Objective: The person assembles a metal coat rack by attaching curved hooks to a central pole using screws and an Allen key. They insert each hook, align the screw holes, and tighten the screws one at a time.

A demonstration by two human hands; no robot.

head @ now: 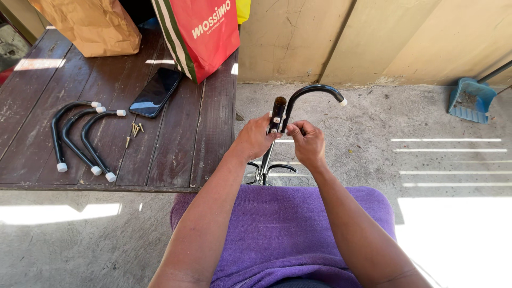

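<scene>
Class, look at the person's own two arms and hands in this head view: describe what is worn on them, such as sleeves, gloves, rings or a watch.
Both forearms are bare with no sleeves in view. The left hand and right hand wear no gloves, and no watch or bracelet shows at either wrist. Rings cannot be made out at this size. A purple garment covers the lap below the arms.

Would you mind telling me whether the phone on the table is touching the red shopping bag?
Apart. The head view shows dark table planks between the phone and the red shopping bag.
</scene>
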